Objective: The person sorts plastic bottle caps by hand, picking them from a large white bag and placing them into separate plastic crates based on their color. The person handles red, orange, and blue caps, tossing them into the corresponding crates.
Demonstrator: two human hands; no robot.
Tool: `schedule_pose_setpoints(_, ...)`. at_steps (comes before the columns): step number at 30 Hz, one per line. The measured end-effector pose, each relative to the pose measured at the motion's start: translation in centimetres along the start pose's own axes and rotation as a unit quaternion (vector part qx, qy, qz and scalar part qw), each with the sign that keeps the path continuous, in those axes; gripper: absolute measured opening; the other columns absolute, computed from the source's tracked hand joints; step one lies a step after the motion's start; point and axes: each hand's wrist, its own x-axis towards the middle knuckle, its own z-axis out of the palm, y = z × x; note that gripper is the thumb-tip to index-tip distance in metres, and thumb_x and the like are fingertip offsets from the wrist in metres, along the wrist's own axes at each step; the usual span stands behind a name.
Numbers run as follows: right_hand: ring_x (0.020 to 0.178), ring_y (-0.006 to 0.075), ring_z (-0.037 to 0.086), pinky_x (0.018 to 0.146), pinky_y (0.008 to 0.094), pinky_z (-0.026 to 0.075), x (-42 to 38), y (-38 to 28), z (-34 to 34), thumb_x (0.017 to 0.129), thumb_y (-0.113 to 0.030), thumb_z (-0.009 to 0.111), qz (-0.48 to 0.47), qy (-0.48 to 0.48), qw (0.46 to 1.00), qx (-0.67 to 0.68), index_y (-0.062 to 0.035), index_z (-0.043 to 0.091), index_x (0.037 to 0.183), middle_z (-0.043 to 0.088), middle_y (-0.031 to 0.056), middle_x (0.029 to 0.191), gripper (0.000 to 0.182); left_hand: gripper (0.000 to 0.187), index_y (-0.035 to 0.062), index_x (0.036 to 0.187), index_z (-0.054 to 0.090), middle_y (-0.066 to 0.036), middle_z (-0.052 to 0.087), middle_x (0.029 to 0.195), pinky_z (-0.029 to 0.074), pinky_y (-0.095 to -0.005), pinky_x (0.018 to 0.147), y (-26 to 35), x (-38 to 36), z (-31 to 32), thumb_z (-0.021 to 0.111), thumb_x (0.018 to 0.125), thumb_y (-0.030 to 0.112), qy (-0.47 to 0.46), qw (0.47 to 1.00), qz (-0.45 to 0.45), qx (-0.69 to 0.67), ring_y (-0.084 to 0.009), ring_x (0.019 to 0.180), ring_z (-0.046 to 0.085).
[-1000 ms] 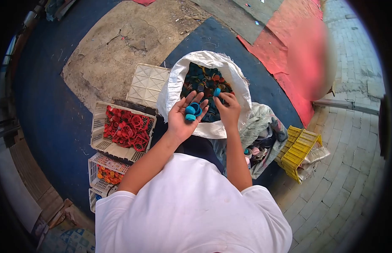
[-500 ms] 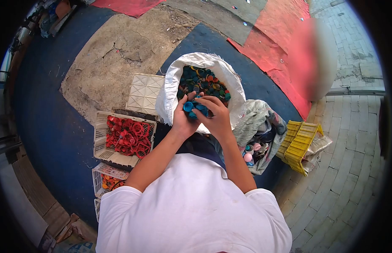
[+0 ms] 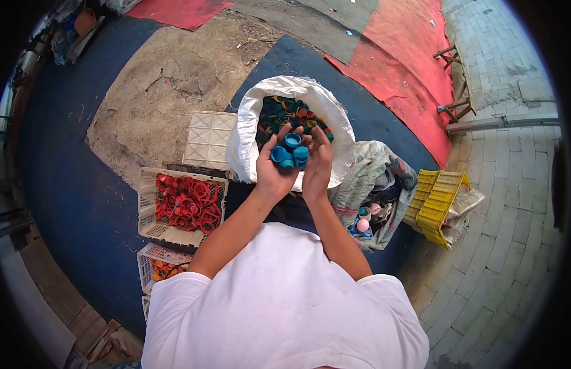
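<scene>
Several blue plastic bottle caps [image 3: 292, 140] lie in a small heap in my cupped hands. My left hand [image 3: 274, 173] supports the heap from below and on the left, palm up with its fingers curled. On the other side, my right hand [image 3: 319, 165] is also cupped, its edge against the left one, and closes in the caps from the right. Both hands are over the near rim of a white woven sack [image 3: 241, 138]. Inside it are mixed bottle caps [image 3: 276, 111], mostly dark green and blue with some orange and yellow; my fingers hide part of them.
To the left, a crate [image 3: 151, 230] holds red plastic rings, with a smaller crate [image 3: 147, 251] of orange pieces nearer me. Right of the sack are an open grey bag [image 3: 353, 181] with mixed items and a yellow crate [image 3: 448, 203]. A wooden stool [image 3: 462, 109] lies farther right.
My right hand has turned from fingers-down over the caps to a cupped pose beside my left hand, exposing the blue caps. The blurred pink and grey shape at upper right is gone.
</scene>
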Motion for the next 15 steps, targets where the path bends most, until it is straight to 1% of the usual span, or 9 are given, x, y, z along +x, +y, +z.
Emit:
schedule_pose_setpoints(1,0.13,0.024,0.048,0.115,0.036,0.034,0.0,-0.4,0.2,0.102,-0.043,0.048,0.053,0.003,0.996,0.07,-0.0006,0.037,0.151,0.056,0.0129,0.137,0.065,0.043,0.0084,0.14,0.055,-0.016,0.058,0.139,0.037,-0.0455,0.117,-0.2,-0.3,0.9,0.042,0.105,0.031,-0.019,0.998,0.018,0.065,-0.0338,0.133,0.051)
schedule_pose_setpoints(4,0.129,0.0217,0.049,0.113,0.0377,0.038,-0.2,-2.1,1.7,0.1,-0.048,0.046,0.094,0.0,0.978,0.185,-0.0025,0.042,0.148,0.051,0.0125,0.139,0.066,0.046,0.005,0.143,0.05,-0.017,0.055,0.143,0.035,-0.0455,0.118,-0.5,-0.8,2.3,0.039,0.105,0.029,-0.038,0.986,0.052,0.153,-0.033,0.135,0.05)
schedule_pose_setpoints(5,0.127,0.0224,0.052,0.112,0.038,0.04,-0.1,-1.7,1.7,0.101,-0.048,0.045,0.072,-0.01,0.983,0.169,-0.0022,0.044,0.147,0.052,0.0129,0.137,0.065,0.049,0.004,0.146,0.047,-0.017,0.05,0.148,0.034,-0.0457,0.119,-0.3,-0.5,1.9,0.037,0.105,0.029,-0.035,0.987,0.049,0.147,-0.0322,0.138,0.047)
schedule_pose_setpoints(8,0.125,0.0226,0.054,0.112,0.0372,0.04,0.2,-0.4,1.3,0.101,-0.046,0.044,0.096,0.037,0.981,0.165,-0.0017,0.045,0.147,0.055,0.0134,0.134,0.063,0.05,0.0043,0.147,0.046,-0.018,0.049,0.15,0.033,-0.0458,0.119,-0.3,0.1,1.2,0.036,0.104,0.029,-0.039,0.99,0.072,0.112,-0.0324,0.14,0.046)
schedule_pose_setpoints(9,0.126,0.0235,0.054,0.113,0.0374,0.04,0.1,-0.6,1.5,0.101,-0.044,0.044,0.087,0.03,0.981,0.171,-0.0005,0.044,0.147,0.055,0.0146,0.134,0.062,0.052,0.0036,0.147,0.045,-0.018,0.048,0.151,0.033,-0.0459,0.119,-0.4,-0.2,1.7,0.036,0.104,0.03,-0.033,0.99,0.073,0.112,-0.0325,0.141,0.045)
schedule_pose_setpoints(12,0.131,0.0231,0.05,0.114,0.0369,0.038,-0.5,-1.2,2.2,0.101,-0.038,0.049,0.071,0.016,0.982,0.172,-0.0001,0.04,0.15,0.053,0.0153,0.138,0.063,0.054,0.0025,0.148,0.044,-0.018,0.048,0.151,0.033,-0.0461,0.12,-0.1,-0.7,2.0,0.035,0.104,0.032,-0.049,0.989,0.071,0.119,-0.0325,0.141,0.045)
schedule_pose_setpoints(13,0.135,0.0239,0.047,0.116,0.0381,0.036,-0.3,-0.8,1.9,0.101,-0.036,0.05,0.086,0.025,0.98,0.179,-0.0001,0.034,0.153,0.049,0.0165,0.144,0.065,0.055,0.001,0.147,0.044,-0.017,0.048,0.151,0.033,-0.0454,0.12,0.0,-0.5,1.6,0.036,0.103,0.032,-0.039,0.99,0.071,0.111,-0.0314,0.14,0.045)
schedule_pose_setpoints(15,0.136,0.0244,0.046,0.117,0.038,0.035,-0.3,-0.4,1.8,0.101,-0.035,0.05,0.083,0.027,0.982,0.169,-0.0004,0.031,0.154,0.047,0.0171,0.147,0.066,0.055,0.0,0.147,0.044,-0.017,0.049,0.15,0.034,-0.0441,0.119,-0.3,-0.7,2.0,0.036,0.103,0.032,-0.029,0.985,0.089,0.145,-0.0303,0.14,0.046)
